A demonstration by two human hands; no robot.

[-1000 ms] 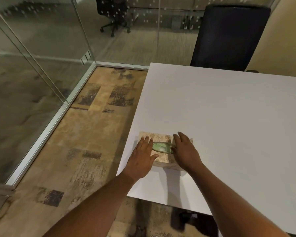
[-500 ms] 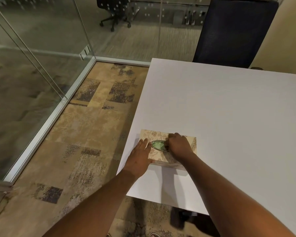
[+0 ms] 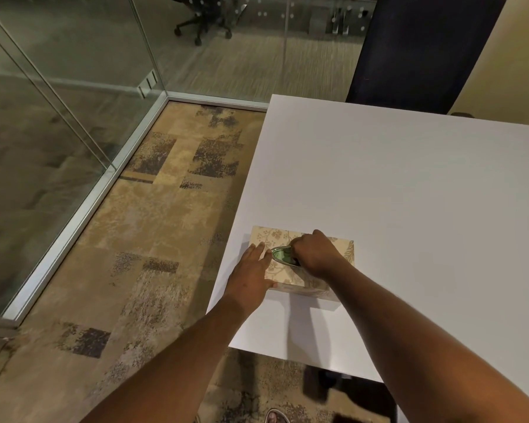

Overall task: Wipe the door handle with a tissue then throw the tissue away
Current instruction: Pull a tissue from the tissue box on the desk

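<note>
1. Here, a beige cardboard tissue box with a floral print (image 3: 300, 264) sits near the left front corner of the flat white surface (image 3: 409, 193).
2. The left hand (image 3: 252, 274) lies flat and released, palm down, on the box's left end, its fingers spread over the top edge.
3. The right hand (image 3: 315, 251) is curled over the box's oval opening rimmed in green plastic (image 3: 280, 255), its fingertips tucked down into the slot (whether the grip has closed on a tissue I cannot tell, as the fingers hide it).
4. No tissue shows outside the box.
5. A dark fabric office chair back (image 3: 422, 47) stands at the far edge of the surface.
6. To the left, patterned tan carpet (image 3: 153, 224) runs up to a glass partition in a silver metal frame (image 3: 83, 206).
</note>
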